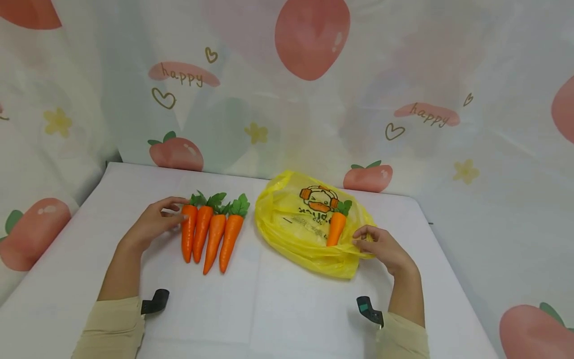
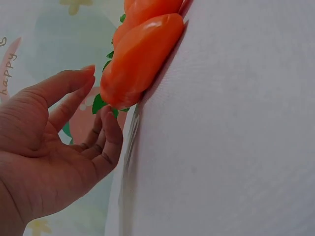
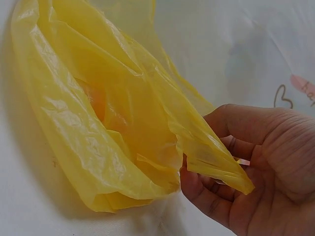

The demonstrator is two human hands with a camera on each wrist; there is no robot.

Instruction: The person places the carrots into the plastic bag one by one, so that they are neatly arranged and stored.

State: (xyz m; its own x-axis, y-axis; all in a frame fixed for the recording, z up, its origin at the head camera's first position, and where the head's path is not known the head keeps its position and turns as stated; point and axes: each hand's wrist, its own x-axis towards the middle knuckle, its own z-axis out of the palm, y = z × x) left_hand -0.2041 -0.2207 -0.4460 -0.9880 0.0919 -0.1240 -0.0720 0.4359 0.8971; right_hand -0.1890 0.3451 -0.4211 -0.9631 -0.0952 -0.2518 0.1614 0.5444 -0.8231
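Several orange carrots (image 1: 215, 234) with green leafy tops lie side by side on the left of the table, tips toward the wearer. Beside the leftmost one (image 1: 188, 233) is my left hand (image 1: 154, 219); in the left wrist view its thumb and fingers are spread around the top end (image 2: 130, 73) without closing on it. A yellow plastic bag (image 1: 287, 234) with a duck print lies right of the row. One more carrot (image 1: 337, 227) lies at its mouth, lower end behind the bag's edge. My right hand (image 1: 383, 247) pinches the bag's rim (image 3: 216, 167) between thumb and fingers.
A white table (image 1: 278, 309) carries everything. Behind it hangs a pale curtain (image 1: 251, 99) printed with fruit and hearts, close to the table's back edge. Black wrist-camera mounts (image 1: 155, 301) stick out from both sleeves.
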